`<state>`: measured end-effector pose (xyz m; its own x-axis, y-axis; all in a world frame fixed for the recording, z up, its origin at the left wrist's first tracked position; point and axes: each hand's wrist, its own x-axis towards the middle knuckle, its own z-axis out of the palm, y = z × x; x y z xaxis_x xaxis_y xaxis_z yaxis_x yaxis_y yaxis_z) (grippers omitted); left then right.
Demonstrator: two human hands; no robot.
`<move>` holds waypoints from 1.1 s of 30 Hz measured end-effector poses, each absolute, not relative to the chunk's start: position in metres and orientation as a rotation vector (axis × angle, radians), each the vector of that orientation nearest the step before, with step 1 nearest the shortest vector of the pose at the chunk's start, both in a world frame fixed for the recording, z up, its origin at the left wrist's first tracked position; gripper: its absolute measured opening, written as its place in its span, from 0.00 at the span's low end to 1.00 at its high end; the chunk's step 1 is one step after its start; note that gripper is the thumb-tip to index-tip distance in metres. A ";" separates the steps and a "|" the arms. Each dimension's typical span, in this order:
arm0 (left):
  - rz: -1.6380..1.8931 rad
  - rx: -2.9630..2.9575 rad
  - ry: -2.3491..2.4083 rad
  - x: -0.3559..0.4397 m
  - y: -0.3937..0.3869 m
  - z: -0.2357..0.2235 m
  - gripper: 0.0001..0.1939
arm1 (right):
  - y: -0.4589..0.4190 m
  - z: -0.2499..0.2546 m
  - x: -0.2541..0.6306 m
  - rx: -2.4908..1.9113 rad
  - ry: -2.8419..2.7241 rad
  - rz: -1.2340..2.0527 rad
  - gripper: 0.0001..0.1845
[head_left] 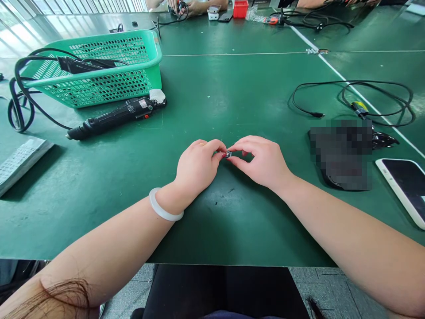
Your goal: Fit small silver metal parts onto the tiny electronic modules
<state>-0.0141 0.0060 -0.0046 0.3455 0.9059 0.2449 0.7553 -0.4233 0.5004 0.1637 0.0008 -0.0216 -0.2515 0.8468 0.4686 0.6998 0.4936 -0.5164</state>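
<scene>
In the head view, my left hand (198,165) pinches a tiny black part with a shiny metallic face (228,154) between thumb and index finger. It is too small for me to name its kind. From the other side, my right hand (264,161) brings its thumb and index fingertips together around the same part, with the other fingers curled. Both hands are low over the green tabletop (212,110), and a pale bangle (162,208) circles my left wrist.
A black electric screwdriver (116,117) lies before a green mesh basket (109,82) holding a cord and black adapter. At left sits a white box (21,164). To the right are a coiled cable (372,84), a blurred dark item (341,155) and a phone (405,186). Other people's hands work beyond.
</scene>
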 end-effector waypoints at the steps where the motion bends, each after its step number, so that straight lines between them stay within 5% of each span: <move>1: 0.714 2.314 1.477 -0.014 0.006 -0.005 0.09 | 0.001 -0.021 0.164 -1.269 -2.017 0.266 0.05; 7: 0.742 2.289 1.458 -0.014 0.005 -0.005 0.07 | 0.001 -0.022 0.165 -1.275 -1.989 0.298 0.05; 12: 0.754 2.219 1.479 -0.015 0.008 -0.007 0.17 | 0.004 -0.023 0.166 -1.280 -1.928 0.361 0.06; 33: 0.743 2.234 1.494 -0.015 0.014 -0.007 0.10 | 0.010 -0.025 0.164 -1.271 -1.946 0.374 0.07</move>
<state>-0.0151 0.0137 -0.0066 0.3057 0.9244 0.2283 0.7400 -0.3815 0.5540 0.1642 0.0102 -0.0246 -0.2081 0.8739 0.4394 0.6486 0.4595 -0.6067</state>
